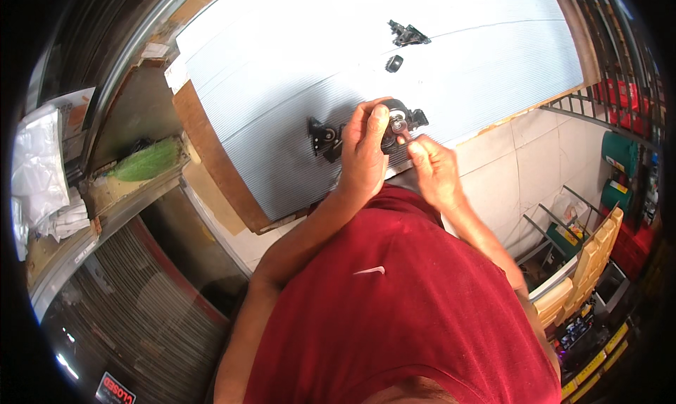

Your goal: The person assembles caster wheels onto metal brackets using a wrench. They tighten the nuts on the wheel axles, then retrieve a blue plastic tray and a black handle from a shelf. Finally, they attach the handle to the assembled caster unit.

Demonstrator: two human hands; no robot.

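Pretty sure this is a small workshop, maybe the back of a shop, can't tell which. The table [493,70] is covered in ribbed sheeting and has loose black parts [408,34] lying on it, so it's basically a workbench. A cluttered shelf [105,198] with plastic bags [44,161] is on the left, and green tubs [619,152] sit by a metal rack [563,105] on the right. Floor's [493,161] tiled, and the sign [115,389] at lower left looks pretty shop-like.

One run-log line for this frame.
left hand: grips round black part | right hand: fingertips by its metal centre | table: black bracket at left; small black piece, angular black part beyond
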